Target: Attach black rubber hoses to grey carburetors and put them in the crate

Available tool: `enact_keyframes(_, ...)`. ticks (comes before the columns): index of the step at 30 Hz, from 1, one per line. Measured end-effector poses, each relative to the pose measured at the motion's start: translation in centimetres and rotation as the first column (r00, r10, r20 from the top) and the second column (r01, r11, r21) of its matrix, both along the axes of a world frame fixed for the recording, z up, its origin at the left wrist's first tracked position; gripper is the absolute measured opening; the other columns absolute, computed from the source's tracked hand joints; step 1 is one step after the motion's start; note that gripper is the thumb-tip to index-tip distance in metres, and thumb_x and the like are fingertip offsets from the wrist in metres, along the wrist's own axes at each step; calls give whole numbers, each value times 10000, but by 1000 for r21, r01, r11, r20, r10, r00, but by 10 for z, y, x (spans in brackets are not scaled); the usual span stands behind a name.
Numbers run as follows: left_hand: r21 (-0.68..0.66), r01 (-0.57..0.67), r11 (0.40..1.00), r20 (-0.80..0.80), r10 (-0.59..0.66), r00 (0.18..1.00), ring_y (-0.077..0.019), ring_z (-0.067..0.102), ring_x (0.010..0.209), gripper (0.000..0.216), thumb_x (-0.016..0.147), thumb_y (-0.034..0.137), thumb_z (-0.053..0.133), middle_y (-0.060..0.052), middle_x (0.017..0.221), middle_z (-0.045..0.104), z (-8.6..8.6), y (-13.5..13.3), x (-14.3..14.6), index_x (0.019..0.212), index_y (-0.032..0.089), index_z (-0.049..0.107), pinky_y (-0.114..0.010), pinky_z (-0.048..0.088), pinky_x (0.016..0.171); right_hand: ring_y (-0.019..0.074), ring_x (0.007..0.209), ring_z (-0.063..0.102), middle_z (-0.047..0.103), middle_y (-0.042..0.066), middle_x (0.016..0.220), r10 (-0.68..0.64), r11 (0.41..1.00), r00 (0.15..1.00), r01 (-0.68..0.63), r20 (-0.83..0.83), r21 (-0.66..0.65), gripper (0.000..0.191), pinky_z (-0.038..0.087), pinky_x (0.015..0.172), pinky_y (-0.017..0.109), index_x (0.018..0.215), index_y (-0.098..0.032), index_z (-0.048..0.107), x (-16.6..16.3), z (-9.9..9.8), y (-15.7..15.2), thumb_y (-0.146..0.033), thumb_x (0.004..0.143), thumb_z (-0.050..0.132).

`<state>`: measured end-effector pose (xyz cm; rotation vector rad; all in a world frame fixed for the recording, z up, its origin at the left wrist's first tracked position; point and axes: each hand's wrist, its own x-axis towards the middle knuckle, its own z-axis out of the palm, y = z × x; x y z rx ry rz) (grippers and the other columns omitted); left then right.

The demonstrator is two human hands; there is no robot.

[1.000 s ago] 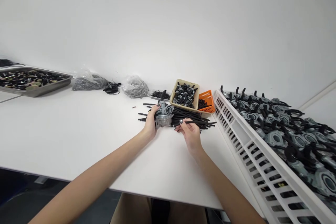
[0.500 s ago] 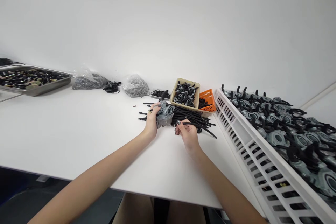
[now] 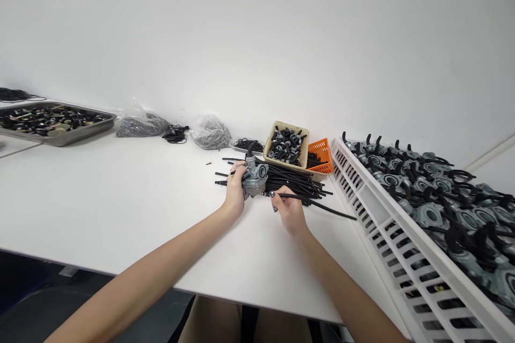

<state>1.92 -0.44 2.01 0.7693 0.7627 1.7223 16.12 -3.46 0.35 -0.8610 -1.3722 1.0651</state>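
My left hand (image 3: 236,188) is closed around the side of a grey metal carburetor (image 3: 255,179), held above the white table with a black rubber boot pointing up from its top. Between the thumb and fingers of my right hand (image 3: 290,208) is pinched a thin black rubber hose (image 3: 328,208). Its near end is at the lower right of the carburetor; I cannot tell if it is pushed on. The long free end stretches out to the right. Behind both hands lies a pile of similar black hoses (image 3: 295,181).
A cream bin (image 3: 267,158) of small black and metal parts and an orange basket (image 3: 328,163) stand behind the hoses. On the right is a white slatted crate (image 3: 374,203) full of carburetors. Plastic bags (image 3: 209,133) and a metal tray (image 3: 80,135) line the back left.
The hose in my right hand has swung outward and now extends further right, apart from the pile. Its near end sits closer to the carburetor's lower side. The view has shifted slightly.
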Motion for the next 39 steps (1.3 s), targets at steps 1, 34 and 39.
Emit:
enact_keyframes(1, -7, 1, 1000, -6, -1, 1000, -123, 529, 609, 188, 746, 367, 620, 36, 734, 562, 1, -2, 0, 838, 222, 543, -199, 388, 498, 105, 491, 400, 460, -56, 520, -10, 1000, 1000, 10, 3, 4, 387, 329, 494, 252, 649, -213, 528, -1, -1, 0, -546, 741, 705)
enact_keyframes(34, -182, 392, 902, 149, -369, 917, -224, 679, 652, 383, 770, 534, 564, -49, 720, 705, 12, -5, 2, 860, 170, 640, -282, 521, 523, 273, 1266, 510, 548, 80, 1391, -180, 971, 984, 175, 14, 164, 479, 482, 995, 408, 1210, -256, 664, 3, -4, 2, -365, 752, 756)
enact_keyframes(39, -302, 530, 793, 195, -492, 848, -223, 619, 473, 477, 808, 597, 476, -80, 613, 684, 13, -6, -3, 857, 151, 641, -314, 488, 406, 267, 1356, 449, 549, 68, 1407, -25, 994, 993, 37, -116, 104, 575, 310, 1171, 447, 1295, -228, 609, 0, -2, 0, -372, 759, 763)
